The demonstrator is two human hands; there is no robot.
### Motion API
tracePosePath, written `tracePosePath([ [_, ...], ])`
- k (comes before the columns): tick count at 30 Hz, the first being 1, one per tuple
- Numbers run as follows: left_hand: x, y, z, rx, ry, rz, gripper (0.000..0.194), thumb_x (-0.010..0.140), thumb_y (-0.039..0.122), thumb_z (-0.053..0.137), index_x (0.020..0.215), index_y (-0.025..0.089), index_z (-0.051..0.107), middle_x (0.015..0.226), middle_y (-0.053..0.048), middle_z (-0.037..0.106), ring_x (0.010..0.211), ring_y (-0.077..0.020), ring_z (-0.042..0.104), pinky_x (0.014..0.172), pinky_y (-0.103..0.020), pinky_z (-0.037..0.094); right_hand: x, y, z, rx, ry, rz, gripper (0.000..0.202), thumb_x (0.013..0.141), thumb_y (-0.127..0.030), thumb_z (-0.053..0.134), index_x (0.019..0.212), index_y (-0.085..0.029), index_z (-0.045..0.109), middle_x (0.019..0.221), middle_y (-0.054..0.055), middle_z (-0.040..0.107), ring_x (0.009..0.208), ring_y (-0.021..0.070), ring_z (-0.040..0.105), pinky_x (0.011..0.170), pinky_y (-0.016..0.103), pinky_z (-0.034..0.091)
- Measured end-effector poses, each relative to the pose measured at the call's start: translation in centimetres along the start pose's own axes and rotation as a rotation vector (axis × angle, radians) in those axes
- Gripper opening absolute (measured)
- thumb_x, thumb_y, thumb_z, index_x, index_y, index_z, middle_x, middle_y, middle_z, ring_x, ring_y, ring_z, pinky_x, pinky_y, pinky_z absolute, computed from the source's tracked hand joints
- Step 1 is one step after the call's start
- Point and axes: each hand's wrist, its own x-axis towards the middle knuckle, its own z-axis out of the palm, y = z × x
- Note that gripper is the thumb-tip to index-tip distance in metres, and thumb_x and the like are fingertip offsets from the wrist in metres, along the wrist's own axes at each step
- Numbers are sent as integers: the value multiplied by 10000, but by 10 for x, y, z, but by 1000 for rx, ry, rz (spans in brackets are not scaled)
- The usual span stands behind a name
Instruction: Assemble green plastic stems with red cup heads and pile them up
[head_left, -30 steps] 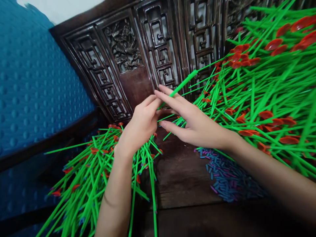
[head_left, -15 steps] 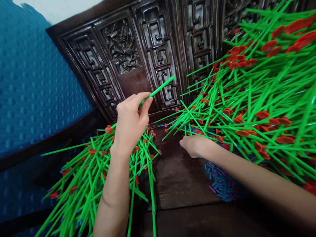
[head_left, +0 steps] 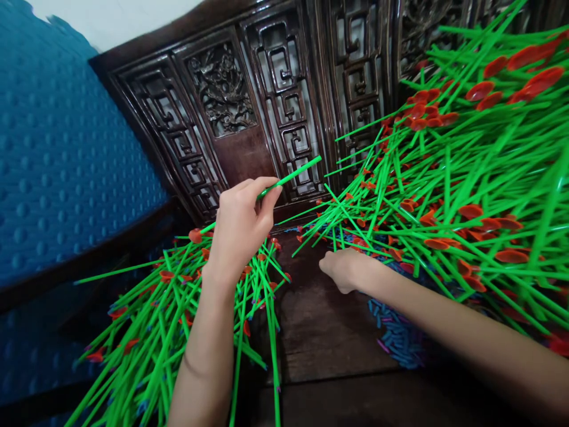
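On the left, a heap of green sticks [head_left: 165, 356] lies beneath the left hand [head_left: 242, 220], which pinches one green stick [head_left: 302, 169], its tip slanting out toward the far right. Farther right, the right hand [head_left: 341, 268] curls near blue pegs [head_left: 397, 339]; its hold I cannot tell.
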Motion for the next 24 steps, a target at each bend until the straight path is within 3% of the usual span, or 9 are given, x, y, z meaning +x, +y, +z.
tracePosePath([
  [4,0,1,0,-9,-37,-1,198,957,249,593,1058,162,740,952,-52,763,780,-148,678,674,-251,450,-8,-10,-8,-82,-97,-44,491,554,95,707,1031,-16,734,969,236,729,932,406,725,718,407,572],
  [8,0,2,-2,-29,-41,-14,193,957,275,595,1025,163,737,914,-42,752,736,-129,645,671,-247,431,-14,-2,-13,-78,-50,-125,403,662,0,701,1058,-69,730,1039,188,728,920,323,727,654,309,520],
  [11,0,4,-4,-18,-40,-69,225,954,345,595,901,168,724,761,-8,700,633,-108,569,604,-247,371,-15,11,-21,85,225,-251,239,764,-67,612,961,-113,740,917,116,737,798,227,710,604,272,471],
  [14,1,6,-5,-14,-40,-138,340,960,431,563,779,167,678,605,22,586,552,-96,474,557,-253,304,-17,20,-33,476,706,-379,161,807,-98,583,855,-136,732,774,53,723,694,165,665,640,273,494],
  [17,1,5,-5,-35,-30,-173,405,967,480,531,738,165,645,568,34,527,534,-93,437,558,-255,292,-24,21,-47,924,1105,-392,99,852,-249,652,852,-170,712,820,36,734,750,172,683,727,317,561],
  [20,1,4,-5,-39,-28,-183,415,967,487,527,720,168,626,573,39,501,536,-90,415,563,-255,290,-33,20,-57,1218,1288,-381,180,837,-363,729,876,-194,679,834,31,723,762,180,700,756,351,602],
  [24,-1,4,-5,-43,-38,-174,411,968,482,526,714,172,618,593,35,504,543,-92,416,567,-256,297,-39,20,-62,1340,1353,-415,209,849,-392,736,901,-208,653,913,38,734,867,189,718,823,360,623],
])
